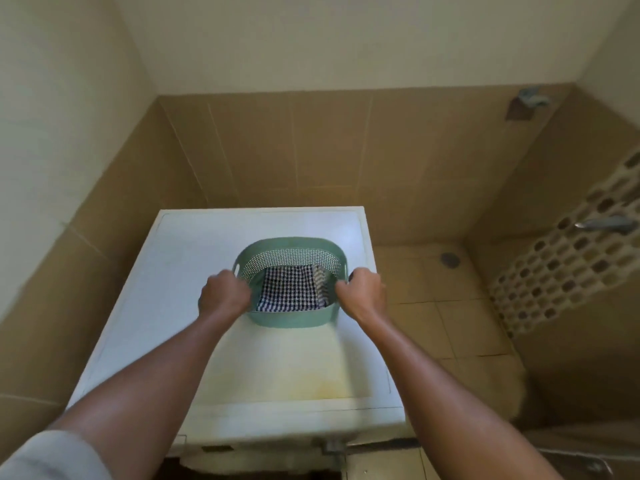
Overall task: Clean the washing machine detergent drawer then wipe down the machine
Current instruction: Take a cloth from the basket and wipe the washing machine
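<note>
While both hands grip, basket (293, 315) between

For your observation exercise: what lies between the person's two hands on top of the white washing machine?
In the head view, a green perforated plastic basket sits between the left hand and right hand, which grip its sides. A dark blue-and-white checked cloth lies inside it.

No text, label, brand, number or sign can be read anywhere: the white washing machine top (214, 306), the green perforated plastic basket (294, 320) and the beige wall tiles (329, 150) all show plain surfaces.
</note>
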{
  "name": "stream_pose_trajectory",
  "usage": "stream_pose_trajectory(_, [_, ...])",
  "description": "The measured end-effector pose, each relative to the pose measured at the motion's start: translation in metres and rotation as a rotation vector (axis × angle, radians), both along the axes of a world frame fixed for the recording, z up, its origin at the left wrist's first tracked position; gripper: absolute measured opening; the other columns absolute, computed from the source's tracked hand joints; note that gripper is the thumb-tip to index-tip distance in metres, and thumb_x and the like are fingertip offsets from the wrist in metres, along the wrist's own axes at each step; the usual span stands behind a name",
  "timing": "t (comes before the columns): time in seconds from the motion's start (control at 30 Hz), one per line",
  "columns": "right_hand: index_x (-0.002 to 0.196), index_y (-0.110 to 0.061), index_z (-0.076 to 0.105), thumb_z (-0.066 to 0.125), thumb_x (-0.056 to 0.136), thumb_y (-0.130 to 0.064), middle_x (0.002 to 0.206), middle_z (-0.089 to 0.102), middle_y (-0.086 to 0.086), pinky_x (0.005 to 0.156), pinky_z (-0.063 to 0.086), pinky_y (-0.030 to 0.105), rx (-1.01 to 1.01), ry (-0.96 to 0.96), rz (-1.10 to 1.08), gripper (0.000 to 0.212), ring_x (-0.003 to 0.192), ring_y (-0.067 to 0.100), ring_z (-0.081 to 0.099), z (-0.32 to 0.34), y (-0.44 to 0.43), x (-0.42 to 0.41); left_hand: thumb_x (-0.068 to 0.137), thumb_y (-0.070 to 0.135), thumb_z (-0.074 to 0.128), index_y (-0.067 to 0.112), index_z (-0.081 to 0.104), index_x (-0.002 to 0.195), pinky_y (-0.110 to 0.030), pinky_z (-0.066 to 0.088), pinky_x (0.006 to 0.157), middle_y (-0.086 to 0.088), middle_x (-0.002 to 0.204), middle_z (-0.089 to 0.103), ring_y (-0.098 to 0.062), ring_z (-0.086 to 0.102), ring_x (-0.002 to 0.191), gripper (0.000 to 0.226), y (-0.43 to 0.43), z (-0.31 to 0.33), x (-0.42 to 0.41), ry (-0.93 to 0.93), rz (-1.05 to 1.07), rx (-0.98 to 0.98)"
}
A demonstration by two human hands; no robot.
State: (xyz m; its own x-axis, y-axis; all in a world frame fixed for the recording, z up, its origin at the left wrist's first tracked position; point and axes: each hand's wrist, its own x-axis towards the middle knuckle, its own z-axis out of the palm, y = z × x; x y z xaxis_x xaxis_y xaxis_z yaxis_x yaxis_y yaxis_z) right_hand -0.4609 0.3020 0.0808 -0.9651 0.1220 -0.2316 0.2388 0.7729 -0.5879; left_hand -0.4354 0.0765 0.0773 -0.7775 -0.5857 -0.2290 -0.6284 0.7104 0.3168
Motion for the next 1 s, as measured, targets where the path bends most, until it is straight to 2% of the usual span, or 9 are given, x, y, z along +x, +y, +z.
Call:
stream_pose_trajectory(0.1, [0.080,-0.006,0.060,0.051,0.089,-0.008,0.086,0.065,0.014,0.052,0.037,0.026,-0.015,0.020,-0.078,0.013,0.070,0.029,0.055,0.007,0.001,0.017,0.091,0.007,0.053,-0.005,0.065,0.109,-0.043,0.061,0.079,-0.023,0.106,0.070,-0.041,0.070,0.094,0.026,0.006,0.012,0.010,-0.002,-0.092,0.042])
stream_pose_trajectory(0.2, [0.088,0.001,0.067,0.051,0.085,-0.011,0.096,0.070,0.020,0.061,0.043,0.032,-0.005,0.063,-0.146,0.020,0.084,0.038,0.065,0.021,0.016,0.033,0.086,0.008,0.053,-0.001,0.066,0.100,-0.043,0.063,0.073,-0.019,0.094,0.071,-0.038,0.072,0.081,0.021,0.017,0.033,0.012,0.060,-0.172,0.060])
stream_pose_trajectory(0.33, [0.088,0.002,0.068,0.054,0.082,-0.014,0.096,0.070,0.024,0.070,0.052,0.039,0.061,0.155,-0.247,0.023,0.089,0.041,0.067,0.053,0.053,0.058,0.090,0.010,0.052,0.000,0.065,0.104,-0.036,0.053,0.072,-0.021,0.106,0.069,-0.040,0.068,0.095,0.022,0.048,0.070,0.013,0.122,-0.365,0.039])
stream_pose_trajectory(0.43, [0.092,0.001,0.069,0.055,0.082,-0.016,0.097,0.071,0.023,0.070,0.052,0.038,0.111,0.184,-0.331,0.025,0.092,0.041,0.066,0.074,0.085,0.079,0.090,0.012,0.051,0.000,0.064,0.099,-0.037,0.056,0.068,-0.021,0.099,0.069,-0.040,0.069,0.087,0.020,0.077,0.088,0.011,0.200,-0.496,0.042])
stream_pose_trajectory(0.53, [0.089,-0.003,0.070,0.056,0.082,-0.020,0.092,0.071,0.019,0.061,0.045,0.033,0.145,0.200,-0.414,0.024,0.085,0.038,0.067,0.094,0.126,0.113,0.087,0.014,0.048,0.003,0.061,0.084,-0.044,0.063,0.069,-0.019,0.087,0.070,-0.038,0.071,0.074,0.017,0.115,0.103,0.011,0.248,-0.639,0.078])
stream_pose_trajectory(0.63, [0.084,-0.005,0.069,0.057,0.080,-0.023,0.084,0.070,0.014,0.057,0.044,0.031,0.189,0.212,-0.511,0.022,0.077,0.033,0.067,0.117,0.173,0.155,0.085,0.014,0.048,0.005,0.061,0.076,-0.044,0.063,0.070,-0.019,0.081,0.070,-0.037,0.071,0.072,0.018,0.165,0.124,0.026,0.284,-0.795,0.120])
stream_pose_trajectory(0.8, [0.075,-0.010,0.066,0.058,0.076,-0.022,0.066,0.060,0.006,0.052,0.040,0.026,0.246,0.213,-0.694,0.015,0.063,0.028,0.062,0.161,0.260,0.226,0.087,0.011,0.053,0.010,0.055,0.072,-0.035,0.051,0.069,-0.015,0.084,0.065,-0.036,0.065,0.080,0.015,0.264,0.171,0.065,0.324,-1.033,0.125])
stream_pose_trajectory(0.9, [0.068,-0.008,0.066,0.059,0.069,-0.020,0.061,0.061,0.007,0.050,0.043,0.029,0.286,0.249,-0.807,0.014,0.061,0.028,0.062,0.188,0.323,0.270,0.084,0.009,0.052,0.009,0.055,0.074,-0.035,0.051,0.067,-0.015,0.084,0.066,-0.036,0.067,0.079,0.011,0.332,0.206,0.089,0.348,-1.181,0.132])
stream_pose_trajectory(1.0, [0.063,-0.005,0.067,0.059,0.071,-0.017,0.055,0.064,0.008,0.048,0.057,0.034,0.312,0.279,-0.887,0.016,0.048,0.024,0.064,0.224,0.377,0.312,0.081,0.008,0.052,0.007,0.057,0.069,-0.035,0.057,0.063,-0.013,0.074,0.069,-0.032,0.069,0.069,0.013,0.395,0.243,0.110,0.385,-1.303,0.146])
